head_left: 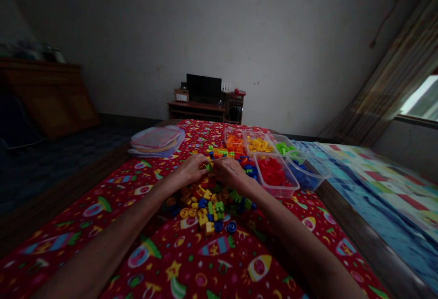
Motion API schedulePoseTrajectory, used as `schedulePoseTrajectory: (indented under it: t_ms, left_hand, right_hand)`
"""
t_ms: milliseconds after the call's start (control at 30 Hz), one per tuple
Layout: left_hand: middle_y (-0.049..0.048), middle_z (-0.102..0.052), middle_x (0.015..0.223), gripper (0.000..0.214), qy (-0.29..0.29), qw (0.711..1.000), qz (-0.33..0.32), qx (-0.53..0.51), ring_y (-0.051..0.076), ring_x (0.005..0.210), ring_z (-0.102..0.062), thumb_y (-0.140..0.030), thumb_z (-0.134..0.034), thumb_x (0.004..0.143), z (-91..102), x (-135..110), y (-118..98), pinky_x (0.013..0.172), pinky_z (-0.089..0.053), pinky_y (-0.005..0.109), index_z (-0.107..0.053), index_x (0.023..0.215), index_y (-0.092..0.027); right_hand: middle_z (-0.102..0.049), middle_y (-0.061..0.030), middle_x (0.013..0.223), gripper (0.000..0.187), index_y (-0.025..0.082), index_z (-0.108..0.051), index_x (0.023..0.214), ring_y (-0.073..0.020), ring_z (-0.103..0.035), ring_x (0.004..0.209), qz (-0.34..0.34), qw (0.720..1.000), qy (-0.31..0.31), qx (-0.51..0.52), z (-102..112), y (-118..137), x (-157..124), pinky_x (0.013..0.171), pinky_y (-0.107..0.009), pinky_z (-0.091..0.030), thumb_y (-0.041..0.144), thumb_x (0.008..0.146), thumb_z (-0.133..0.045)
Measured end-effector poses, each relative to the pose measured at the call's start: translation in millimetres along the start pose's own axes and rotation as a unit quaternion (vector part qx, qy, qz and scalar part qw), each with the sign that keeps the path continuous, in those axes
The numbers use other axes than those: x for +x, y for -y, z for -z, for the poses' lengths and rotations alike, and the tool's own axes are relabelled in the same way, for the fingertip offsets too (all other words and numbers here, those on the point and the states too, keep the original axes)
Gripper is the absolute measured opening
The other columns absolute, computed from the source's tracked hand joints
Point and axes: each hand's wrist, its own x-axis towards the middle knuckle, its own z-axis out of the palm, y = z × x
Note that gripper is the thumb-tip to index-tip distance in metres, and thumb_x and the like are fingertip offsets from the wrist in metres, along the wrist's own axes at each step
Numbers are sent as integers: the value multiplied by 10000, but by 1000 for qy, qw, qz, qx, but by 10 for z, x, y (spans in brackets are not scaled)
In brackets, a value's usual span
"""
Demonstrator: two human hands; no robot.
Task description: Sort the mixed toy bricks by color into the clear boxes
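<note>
At the far left, a wooden cabinet (48, 93) is seen against the wall, well apart from the surface (364, 239), which is covered by a red patterned cloth (185, 258). A stack of lids (155, 143) is set near the surface's left edge; between it and the left forearm, a stretch of cloth is left showing.

The left hand (192, 169) is held over the far left part of the block pile (207, 205), its fingers curled narrow toward the right hand (228, 172). A small greenish piece is seen by its fingertips, but whether it is gripped cannot be told. The right hand is held just beside it, palm down and fingers bent; what is held there is hidden.

The pile is spread beneath both hands and back toward the wearer, its longer extent running between the forearms.

To the right of the hands, sorted blocks are held in the orange tub (234, 143), yellow tub (258, 144), green tub (283, 148), red tub (274, 172) and blue tub (305, 178). All are nearer to the right hand; the blue one is placed close to the surface's right edge, beyond which a bed (379, 189) is seen.
</note>
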Motion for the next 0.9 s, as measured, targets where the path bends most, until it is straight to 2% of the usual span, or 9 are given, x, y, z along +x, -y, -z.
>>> schedulePoseTrajectory:
  t_ms: [133, 233, 333, 467, 633, 767, 900]
  left_hand:
    - [73, -696, 973, 252, 17, 1000, 12, -16, 275, 954, -625, -267, -607, 640, 42, -25, -29, 902, -462, 360, -702, 866, -215]
    - [86, -688, 1054, 376, 37, 998, 25, -48, 291, 994, -621, -311, -634, 614, 109, -50, -19, 897, -472, 364, -687, 971, -205]
    - [76, -698, 1045, 404, 53, 996, 32, -65, 282, 972, -635, -333, -629, 600, 174, -62, 48, 857, -493, 347, -684, 978, -203]
    - [56, -728, 920, 314, 71, 995, 42, -61, 246, 846, -668, -310, -557, 633, 182, -56, 148, 754, -518, 309, -701, 890, -202]
    - [56, -733, 897, 315, 66, 996, 45, -35, 233, 824, -669, -299, -528, 633, 161, -35, 203, 746, -510, 301, -702, 871, -187]
    - [64, -729, 817, 295, 99, 993, 43, -40, 226, 777, -664, -347, -536, 644, 196, -20, 242, 693, -503, 283, -692, 814, -165]
    - [51, -725, 786, 284, 121, 991, 33, -38, 218, 754, -661, -392, -548, 667, 222, -31, 219, 664, -489, 265, -688, 788, -177]
  right_hand:
    - [-677, -93, 882, 207, 147, -636, 963, -162, -583, 778, -25, 997, -66, 20, 147, -107, -95, 675, -244, -369, 172, 868, -455]
    - [-663, -69, 822, 202, 152, -640, 928, -149, -561, 742, -53, 992, -113, 19, 333, -201, -189, 682, -242, -369, 184, 864, -451]
    - [-662, -66, 816, 216, 158, -653, 913, -151, -549, 737, -95, 986, -140, -5, 535, -344, -289, 676, -247, -365, 183, 850, -448]
    - [-672, -76, 816, 233, 164, -681, 888, -155, -537, 717, -176, 976, -117, -57, 771, -592, -423, 652, -257, -346, 201, 824, -460]
    - [-679, -79, 771, 260, 168, -707, 801, -135, -522, 639, -265, 957, -55, -108, 939, -806, -526, 566, -251, -281, 201, 794, -449]
    - [-686, -82, 752, 282, 158, -725, 790, -126, -528, 618, -290, 950, -33, -107, 983, -886, -554, 533, -246, -260, 226, 793, -451]
    - [-702, -85, 799, 279, 168, -736, 821, -141, -576, 673, -294, 950, -29, -104, 985, -952, -579, 548, -240, -291, 235, 796, -467]
